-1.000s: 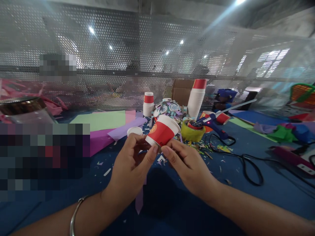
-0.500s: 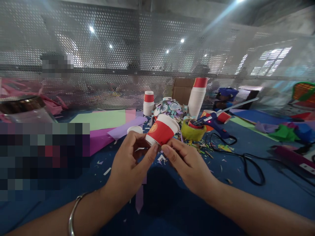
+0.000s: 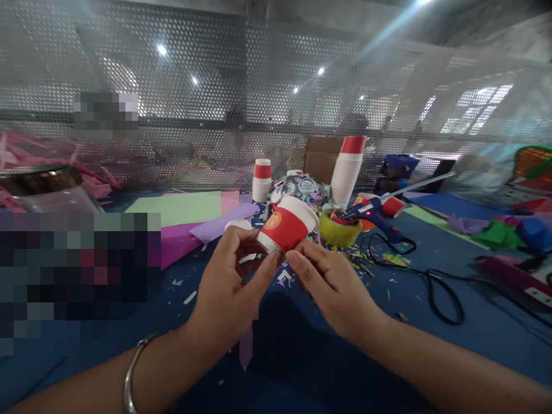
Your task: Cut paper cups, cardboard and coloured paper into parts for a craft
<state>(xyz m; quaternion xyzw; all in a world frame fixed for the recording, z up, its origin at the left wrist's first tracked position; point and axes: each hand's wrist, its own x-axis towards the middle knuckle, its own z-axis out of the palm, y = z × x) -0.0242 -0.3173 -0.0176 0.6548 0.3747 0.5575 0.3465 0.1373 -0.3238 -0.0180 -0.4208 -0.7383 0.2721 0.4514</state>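
A small white paper cup (image 3: 290, 225) with a red band and a yellow round print lies tilted between my hands, its rim up to the right. My left hand (image 3: 236, 282) grips the cup near its base, thumb in front and fingers behind. At the lower right side, my right hand (image 3: 324, 282) pinches the cup with thumb and fingers; the fingertips behind it are hidden. Below my left hand, a purple paper strip (image 3: 246, 348) rests on the blue table (image 3: 297, 368).
Behind stand a tall cup stack (image 3: 347, 172) and a short one (image 3: 261, 181). A blue glue gun (image 3: 375, 215) leans on yellow tape (image 3: 340, 230), its black cord (image 3: 431, 287) looping right. Coloured sheets (image 3: 176, 210) and a lidded jar (image 3: 47, 190) are left. Paper scraps lie scattered.
The cup has turned slightly, so more of its round print faces me. Both hands have shifted a little to the right with it, keeping their hold.
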